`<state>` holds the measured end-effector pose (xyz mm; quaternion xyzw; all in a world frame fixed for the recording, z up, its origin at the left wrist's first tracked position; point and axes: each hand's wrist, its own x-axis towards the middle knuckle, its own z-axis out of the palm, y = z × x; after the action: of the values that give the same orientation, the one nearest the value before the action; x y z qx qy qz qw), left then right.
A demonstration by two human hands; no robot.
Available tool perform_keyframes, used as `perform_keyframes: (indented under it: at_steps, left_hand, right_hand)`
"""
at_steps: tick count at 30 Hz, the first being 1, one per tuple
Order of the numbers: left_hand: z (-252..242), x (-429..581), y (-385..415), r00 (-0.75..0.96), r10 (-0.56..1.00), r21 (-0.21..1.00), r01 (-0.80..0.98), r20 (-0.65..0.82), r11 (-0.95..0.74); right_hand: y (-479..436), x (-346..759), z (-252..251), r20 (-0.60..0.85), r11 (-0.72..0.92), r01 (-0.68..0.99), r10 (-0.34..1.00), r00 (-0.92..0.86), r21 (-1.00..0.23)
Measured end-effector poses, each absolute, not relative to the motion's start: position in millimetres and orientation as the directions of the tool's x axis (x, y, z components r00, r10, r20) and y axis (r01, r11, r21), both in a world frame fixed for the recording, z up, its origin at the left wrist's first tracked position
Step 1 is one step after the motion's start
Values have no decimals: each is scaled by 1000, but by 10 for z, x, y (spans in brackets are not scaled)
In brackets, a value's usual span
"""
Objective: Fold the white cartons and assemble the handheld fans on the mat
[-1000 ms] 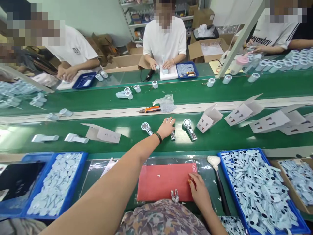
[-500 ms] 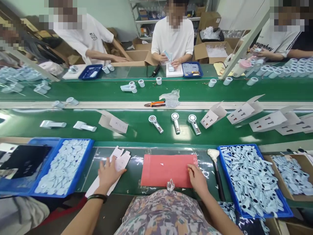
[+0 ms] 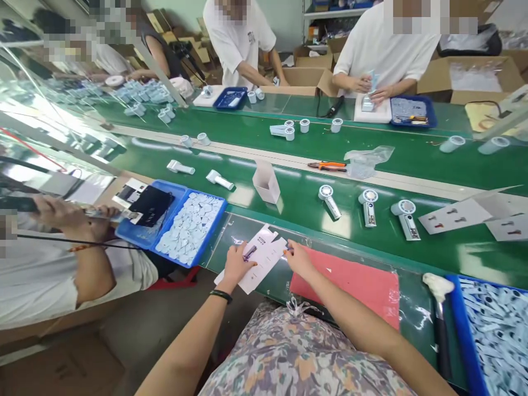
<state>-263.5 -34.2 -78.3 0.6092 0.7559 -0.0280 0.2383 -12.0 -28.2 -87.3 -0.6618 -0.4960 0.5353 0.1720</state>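
Resting left hand (image 3: pixel 237 267) and right hand (image 3: pixel 299 259) on a flat carton blank (image 3: pixel 264 258).

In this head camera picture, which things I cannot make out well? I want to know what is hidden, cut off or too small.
All in the head view:
- The white printed card: the left hand and right hand cover parts of it, and its small print is too small to read.
- The right fingertips: what they touch is too small to tell.
- The blue tray of pale blue tags: cut off by the right and bottom edges.
- The far small tools: too small to name.
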Motion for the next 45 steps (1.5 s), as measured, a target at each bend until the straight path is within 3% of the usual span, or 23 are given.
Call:
perform_keyframes:
  at_steps: [5, 9, 12, 15, 19, 22, 26, 28, 32, 36, 41, 45]
  left_hand:
    - [-651, -2765, -321, -23, 934, 447, 873, -358, 193]
    - [-393, -2855, -50, 210, 928, 576, 817, -308, 6]
    - [-116, -2793, 194, 416, 884, 655, 732, -214, -186]
    - [92, -2608, 366, 591, 800, 684, 627, -105, -373]
    - [0, -2241, 488, 756, 655, 707, 457, 12, -540]
    - [-186, -1888, 506, 793, 608, 717, 401, 38, -569]
    - [-51, -1445, 261, 879, 464, 773, 369, -110, -516]
    - [150, -1247, 49, 917, 338, 829, 353, -213, -435]
    - [399, -897, -273, 914, 238, 914, 370, -327, -166]
    - [462, -705, -362, 857, 195, 878, 473, -478, 71]
    - [595, -480, -221, 867, 84, 864, 473, -492, 174]
    - [690, -269, -237, 880, -139, 817, 475, -455, 328]
  right_hand:
    - [14, -249, -805, -572, -500, 522, 820, 27, -691]
    - [-88, -61, -622, -604, -525, 474, 797, -18, -707]
    - [-326, 110, -405, -661, -628, 227, 741, -118, -744]
    - [-622, 260, -227, -674, -705, -67, 698, -242, -706]
    - [-908, 465, -188, -685, -733, -126, 673, -280, -669]
    - [-1042, 658, -225, -702, -725, -111, 687, -185, -680]
    - [-1270, 900, -195, -679, -679, 6, 734, 30, -734]
    - [-1408, 1029, -162, -661, -661, -19, 747, 73, -750]
    - [-1609, 1349, -151, -698, -694, -131, 716, -22, -708]
    - [-1690, 1640, -40, -641, -647, -110, 763, -87, -755]
    - [-1506, 1925, 352, -379, -357, 140, 904, -196, -924]
    - [-1224, 2042, 724, -211, -116, 311, 932, -295, -943]
